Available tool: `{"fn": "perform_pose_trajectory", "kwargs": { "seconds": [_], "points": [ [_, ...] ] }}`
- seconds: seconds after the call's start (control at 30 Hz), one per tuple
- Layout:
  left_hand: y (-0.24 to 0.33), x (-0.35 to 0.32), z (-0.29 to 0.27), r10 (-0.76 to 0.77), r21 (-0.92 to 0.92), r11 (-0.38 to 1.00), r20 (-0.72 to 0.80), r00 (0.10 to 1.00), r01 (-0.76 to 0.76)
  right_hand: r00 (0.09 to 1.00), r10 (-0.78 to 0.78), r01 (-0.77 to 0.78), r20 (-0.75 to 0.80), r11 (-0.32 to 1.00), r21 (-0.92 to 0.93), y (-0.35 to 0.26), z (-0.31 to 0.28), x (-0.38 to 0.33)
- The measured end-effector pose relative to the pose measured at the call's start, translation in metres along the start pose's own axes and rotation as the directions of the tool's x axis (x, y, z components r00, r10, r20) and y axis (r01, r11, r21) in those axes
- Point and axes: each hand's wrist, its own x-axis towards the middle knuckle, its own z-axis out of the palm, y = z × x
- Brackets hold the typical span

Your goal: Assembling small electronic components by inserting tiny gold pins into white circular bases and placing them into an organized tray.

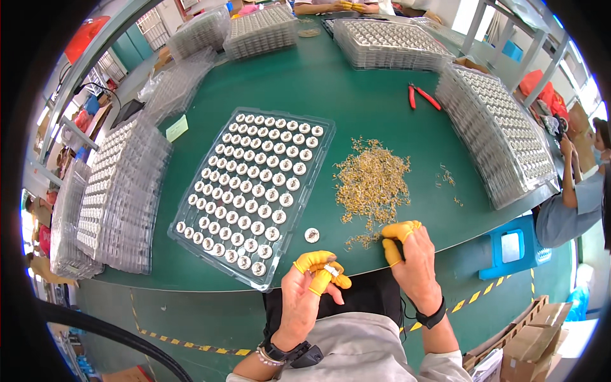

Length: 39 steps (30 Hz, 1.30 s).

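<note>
My left hand (304,290), with yellow finger cots on its fingers, is closed on a small white round part (331,270) just past the table's near edge. My right hand (415,261), also in yellow finger cots, bends its fingers down at the near end of a pile of small gold-and-silver metal pieces (372,181). Its fingertips are curled together; whatever they pinch is too small to make out. One loose white disc (312,235) lies between the pile and a clear plastic tray (330,137). Rows of white discs with small metal centres fill that tray.
Stacks of filled clear trays stand left (121,197), right (503,140) and at the back (391,44). Red-handled pliers (424,97) and a few stray metal pieces (445,176) lie on the green table (280,83). A blue stool (509,248) stands right; other people work nearby.
</note>
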Motion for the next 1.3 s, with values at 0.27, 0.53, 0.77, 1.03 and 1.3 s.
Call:
{"fn": "perform_pose_trajectory", "kwargs": {
  "seconds": [0.27,0.53,0.77,1.03,1.3],
  "points": [
    [0.004,0.0,0.003,-0.049,0.0,0.999,0.015,0.999,0.049,0.997,0.082,-0.082,-0.009,0.996,-0.046,-0.001,-0.009,-0.004],
    [-0.002,0.0,0.0,-0.067,0.021,0.998,0.063,0.996,0.066,0.998,-0.019,0.031,0.055,0.975,-0.221,-0.009,-0.004,0.01],
    [-0.001,0.0,0.005,-0.055,0.065,0.997,0.067,0.996,0.051,0.993,0.084,-0.073,0.078,0.988,-0.137,0.004,-0.013,-0.006],
    [-0.004,0.0,0.004,-0.03,0.094,0.995,0.077,0.997,0.022,0.992,0.111,-0.117,-0.058,0.987,-0.111,0.006,-0.023,-0.009],
    [-0.007,0.001,0.005,-0.007,0.124,0.992,0.102,0.995,-0.006,0.999,0.032,-0.018,0.044,0.962,-0.273,0.004,-0.019,-0.005]
  ]
}}
